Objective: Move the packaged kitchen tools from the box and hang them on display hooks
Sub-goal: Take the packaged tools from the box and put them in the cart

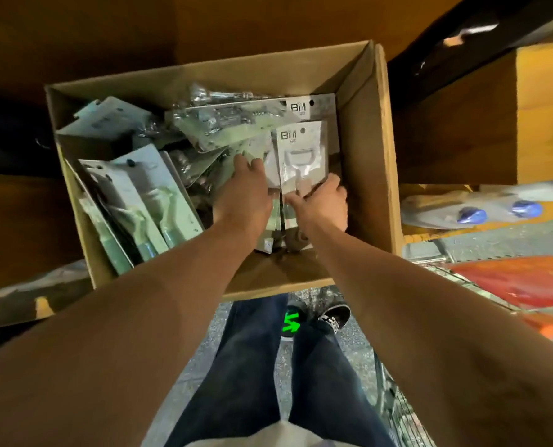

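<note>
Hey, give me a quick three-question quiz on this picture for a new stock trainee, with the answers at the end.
1. True or false: the left hand and the right hand are both inside the cardboard box.
2. Which hand pinches the lower end of the white peeler package? A) left B) right C) neither
3. Fill in: the letters printed at the top of that package are ___.
Key: 1 true; 2 B; 3 BM.
</note>
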{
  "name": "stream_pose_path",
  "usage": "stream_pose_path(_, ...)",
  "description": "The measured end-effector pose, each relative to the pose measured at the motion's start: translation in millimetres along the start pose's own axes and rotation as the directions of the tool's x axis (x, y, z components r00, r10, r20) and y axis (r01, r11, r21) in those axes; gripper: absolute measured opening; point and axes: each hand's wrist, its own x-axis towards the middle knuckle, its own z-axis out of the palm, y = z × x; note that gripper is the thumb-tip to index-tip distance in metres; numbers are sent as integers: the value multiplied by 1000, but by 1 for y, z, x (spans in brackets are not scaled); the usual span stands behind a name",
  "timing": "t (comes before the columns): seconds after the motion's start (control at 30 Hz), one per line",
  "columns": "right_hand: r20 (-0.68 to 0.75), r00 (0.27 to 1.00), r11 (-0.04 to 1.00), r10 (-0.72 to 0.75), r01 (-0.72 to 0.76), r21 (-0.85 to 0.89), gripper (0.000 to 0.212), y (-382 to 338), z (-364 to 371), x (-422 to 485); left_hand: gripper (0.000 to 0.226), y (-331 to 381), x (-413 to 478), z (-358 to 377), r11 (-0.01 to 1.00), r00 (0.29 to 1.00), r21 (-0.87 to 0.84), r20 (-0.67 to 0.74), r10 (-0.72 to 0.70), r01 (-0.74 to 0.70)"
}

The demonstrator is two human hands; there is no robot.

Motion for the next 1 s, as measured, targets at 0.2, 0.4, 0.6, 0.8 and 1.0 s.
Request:
stream_pose_path(0.2, -22, 1000, 999, 10, -9, 47, 81, 0, -6, 2, 34, -3, 1, -6, 994, 993, -16, 31, 111, -110)
stream_pose_path(0.4, -138, 989, 990, -52, 69, 123, 81, -3, -14, -18, 28, -12, 13, -47, 904, 838, 110, -345, 424, -412)
stream_pose_path(0.6, -214, 973, 981, -86, 120, 151, 77, -4, -18, -31, 47, -23, 50, -70, 953, 910, 268, -345, 229, -138)
stream_pose_path(0.8, -206, 979, 988, -6, 38, 152, 77, -6, -16, -36, 35, -15, 67, -84, 876, 962, 480, -216, 168, -45)
stream_pose_path(1.0, -161, 984, 990, 74, -52, 133, 78, -11, -19, -41, 48, -15, 66, -87, 865, 966, 486, -136, 218, -126)
